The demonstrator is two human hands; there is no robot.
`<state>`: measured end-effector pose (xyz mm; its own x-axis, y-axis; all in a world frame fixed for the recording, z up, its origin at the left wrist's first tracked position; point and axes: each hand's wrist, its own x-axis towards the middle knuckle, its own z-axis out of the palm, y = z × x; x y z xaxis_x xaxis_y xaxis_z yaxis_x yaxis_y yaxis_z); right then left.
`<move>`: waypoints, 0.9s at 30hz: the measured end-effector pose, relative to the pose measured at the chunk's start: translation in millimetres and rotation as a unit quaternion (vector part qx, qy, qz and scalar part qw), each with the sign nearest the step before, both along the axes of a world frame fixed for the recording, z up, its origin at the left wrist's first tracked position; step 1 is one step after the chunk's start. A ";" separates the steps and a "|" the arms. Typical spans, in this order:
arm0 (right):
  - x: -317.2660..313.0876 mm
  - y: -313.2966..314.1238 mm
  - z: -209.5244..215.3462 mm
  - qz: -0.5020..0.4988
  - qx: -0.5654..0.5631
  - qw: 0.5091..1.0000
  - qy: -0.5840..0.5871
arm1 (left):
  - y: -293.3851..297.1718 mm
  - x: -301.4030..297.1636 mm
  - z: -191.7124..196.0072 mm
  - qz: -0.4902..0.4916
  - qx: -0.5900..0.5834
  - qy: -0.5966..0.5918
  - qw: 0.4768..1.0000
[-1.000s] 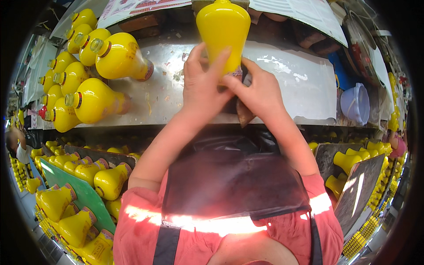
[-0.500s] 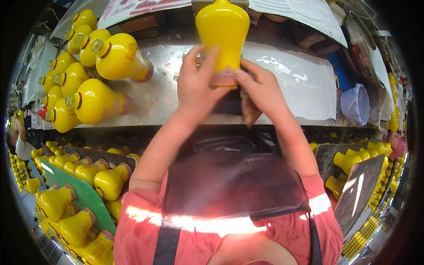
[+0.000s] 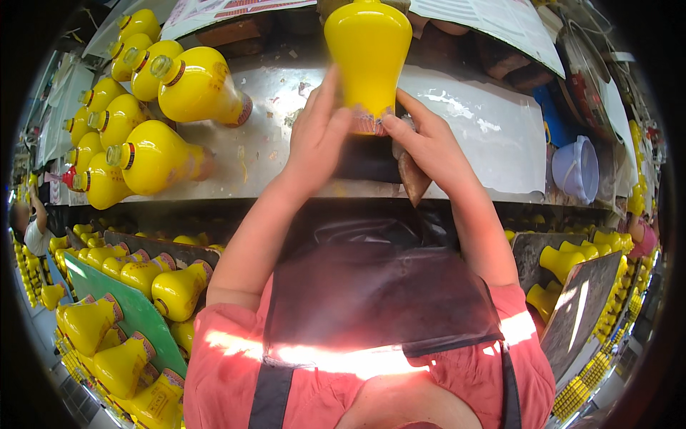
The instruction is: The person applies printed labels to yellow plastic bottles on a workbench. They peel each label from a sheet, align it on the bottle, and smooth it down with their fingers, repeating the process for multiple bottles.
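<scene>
A glossy yellow bottle stands in front of me at the table's far side, wide at the shoulder and narrow below. A patterned reddish band wraps its base. My left hand is at the bottle's lower left, fingers stretched out and slightly blurred, its thumb by the band. My right hand grips the lower right side, thumb on the band, the other fingers partly behind the bottle. Below the right palm hangs a brown pointed flat piece; how it is held is hidden.
Several yellow bottles lie on the metal table at the left. A lilac bucket stands at the right edge. Printed sheets cover the back. Boards, one green, flank me below among more bottles. Other people are at the far edges.
The bottle has shifted slightly right in view. My left hand's fingers have drawn closer together and straightened. My right hand stays by the band, and more of the brown piece shows.
</scene>
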<state>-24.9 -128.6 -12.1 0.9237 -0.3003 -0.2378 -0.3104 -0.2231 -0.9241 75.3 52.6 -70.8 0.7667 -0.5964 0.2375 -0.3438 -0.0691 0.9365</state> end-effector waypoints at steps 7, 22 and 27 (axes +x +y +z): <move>5.5 1.9 -3.9 0.008 -0.019 1.000 -0.005 | -11.3 -6.2 0.4 0.040 0.040 -0.038 0.998; 2.7 1.4 -16.1 -0.002 -0.006 0.999 -0.033 | -10.8 -3.0 0.0 0.012 -0.034 0.085 0.996; 1.3 0.1 -19.2 0.010 -0.009 0.999 -0.045 | -15.6 -6.0 -2.5 0.054 0.043 -0.059 0.996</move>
<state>-23.6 -128.5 -31.3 0.9471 -0.2849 -0.1480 -0.2212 -0.2450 -0.9439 69.3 37.0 -73.4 0.7972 -0.5342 0.2813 -0.4374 -0.1898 0.8790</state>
